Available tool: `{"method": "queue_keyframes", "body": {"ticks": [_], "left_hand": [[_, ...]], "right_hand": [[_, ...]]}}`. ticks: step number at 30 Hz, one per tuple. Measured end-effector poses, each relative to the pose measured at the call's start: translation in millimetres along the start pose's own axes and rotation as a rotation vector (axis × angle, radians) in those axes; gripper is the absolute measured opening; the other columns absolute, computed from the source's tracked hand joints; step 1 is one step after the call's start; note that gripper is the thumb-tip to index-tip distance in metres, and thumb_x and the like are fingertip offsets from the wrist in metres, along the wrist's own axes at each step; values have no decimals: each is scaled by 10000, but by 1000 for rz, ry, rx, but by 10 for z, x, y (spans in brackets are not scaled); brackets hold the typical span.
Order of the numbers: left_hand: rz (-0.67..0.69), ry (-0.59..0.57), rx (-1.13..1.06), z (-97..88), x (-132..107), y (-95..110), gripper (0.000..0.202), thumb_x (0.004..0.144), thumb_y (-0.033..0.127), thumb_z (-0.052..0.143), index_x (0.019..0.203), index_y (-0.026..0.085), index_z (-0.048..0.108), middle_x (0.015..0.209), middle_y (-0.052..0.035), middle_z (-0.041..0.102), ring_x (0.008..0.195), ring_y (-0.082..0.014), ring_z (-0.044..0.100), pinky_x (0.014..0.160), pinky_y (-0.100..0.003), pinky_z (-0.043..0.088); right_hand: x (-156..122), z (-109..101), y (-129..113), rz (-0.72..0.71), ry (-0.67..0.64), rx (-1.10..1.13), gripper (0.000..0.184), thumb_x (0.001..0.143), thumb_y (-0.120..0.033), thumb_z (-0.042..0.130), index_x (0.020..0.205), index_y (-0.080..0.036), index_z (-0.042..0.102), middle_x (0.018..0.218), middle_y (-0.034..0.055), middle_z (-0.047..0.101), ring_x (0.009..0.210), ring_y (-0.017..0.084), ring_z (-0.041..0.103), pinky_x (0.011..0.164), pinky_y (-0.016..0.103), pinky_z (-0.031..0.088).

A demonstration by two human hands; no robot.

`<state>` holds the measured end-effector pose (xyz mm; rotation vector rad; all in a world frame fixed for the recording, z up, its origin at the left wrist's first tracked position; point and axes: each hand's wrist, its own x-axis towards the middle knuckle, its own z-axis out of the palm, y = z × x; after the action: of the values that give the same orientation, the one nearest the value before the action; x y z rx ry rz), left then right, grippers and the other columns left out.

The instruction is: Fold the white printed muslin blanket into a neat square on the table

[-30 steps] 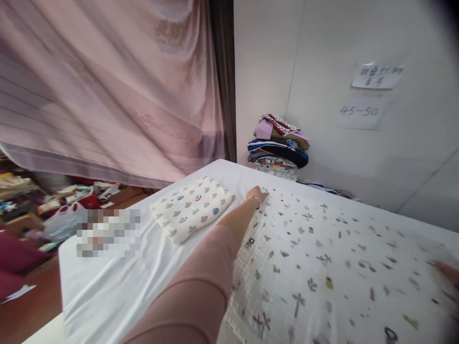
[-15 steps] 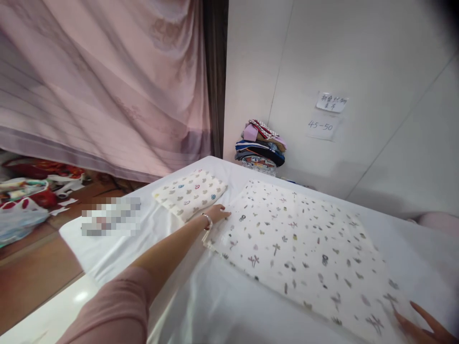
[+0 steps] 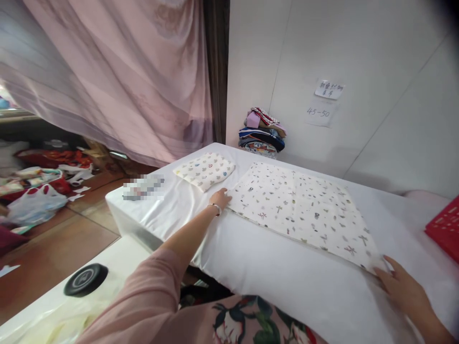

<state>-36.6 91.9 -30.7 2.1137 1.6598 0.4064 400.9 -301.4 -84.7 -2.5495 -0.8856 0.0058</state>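
A folded white cloth with small plant-like prints (image 3: 304, 210) lies flat on the white-covered table (image 3: 287, 272). My left hand (image 3: 220, 198), with a bracelet at the wrist, has its fingers closed on the cloth's near left corner. At the near right corner, my right hand (image 3: 401, 284) grips the edge, its fingertips partly hidden and slightly blurred. Just beyond my left hand sits a smaller folded cloth with grey, red and blue prints (image 3: 206, 171).
Against the wall stands a stack of folded fabrics (image 3: 261, 134). A red basket-like object (image 3: 444, 229) is at the right edge. A blurred-out item (image 3: 143, 186) lies on the table's left end. A round black object (image 3: 86, 279) rests on a white surface at lower left.
My view has shifted, bringing the red object and black disc into sight. My left hand's fingers, stretched out before, have closed on the corner. The cloth's near edge looks straighter.
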Motion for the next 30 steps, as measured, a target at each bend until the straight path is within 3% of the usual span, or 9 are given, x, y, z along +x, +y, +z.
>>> {"method": "queue_keyframes", "body": {"ticks": [2,5,8,12,16,19,23,30], "left_hand": [[54,70,17,28,-96,-1,458,796,355,502,1221,186,471,1150,-99,578,1022,-222,542,843,-313,425],[203,142,40,82,-307,48,381,822,337,482,1168,184,528,1183,-103,544,1114,-246,461,931,-365,361],[415,102,50,181,-529,181,254,810,318,522,1024,228,624,1114,-55,588,1088,-226,469,941,-366,343],[777,2,81,347,-686,432,199,785,325,574,940,240,665,1042,-40,622,1025,-214,501,914,-377,344],[878,-85,79,500,-655,609,180,778,323,589,917,246,675,1003,-40,634,994,-209,515,880,-368,359],[894,-95,49,600,-592,635,178,817,322,540,897,247,679,969,-38,640,959,-192,529,860,-346,372],[903,-70,1,678,-547,607,240,867,337,457,915,250,676,945,-40,640,907,-169,540,846,-322,384],[955,-34,3,659,-601,633,305,901,322,372,912,218,659,931,-51,641,917,-172,530,827,-323,389]], "right_hand": [[-65,-47,-150,-37,31,-128,653,746,-498,432,1351,-262,369,1012,238,603,900,352,611,695,484,464],[-191,-63,-499,-205,122,-163,605,782,-453,368,1326,-189,399,1191,217,521,1124,342,486,839,487,433],[-326,34,-997,-357,74,4,452,809,-417,366,1164,-194,534,1169,113,564,1107,279,504,913,435,415],[-456,249,-1705,-632,-104,190,288,835,-364,436,1004,-215,614,1072,68,615,1006,228,551,869,390,446],[-455,404,-2150,-848,-161,193,198,815,-259,507,958,-227,640,1023,51,622,957,209,549,839,374,447],[-402,490,-2244,-907,-156,173,170,819,-233,518,919,-225,656,968,46,628,906,200,553,818,366,444],[-374,603,-2201,-878,-118,226,185,850,-241,484,915,-234,658,952,46,624,887,196,551,799,364,455],[-409,671,-2165,-815,-50,354,234,891,-250,406,899,-217,637,920,61,614,884,204,548,803,371,462]]}}
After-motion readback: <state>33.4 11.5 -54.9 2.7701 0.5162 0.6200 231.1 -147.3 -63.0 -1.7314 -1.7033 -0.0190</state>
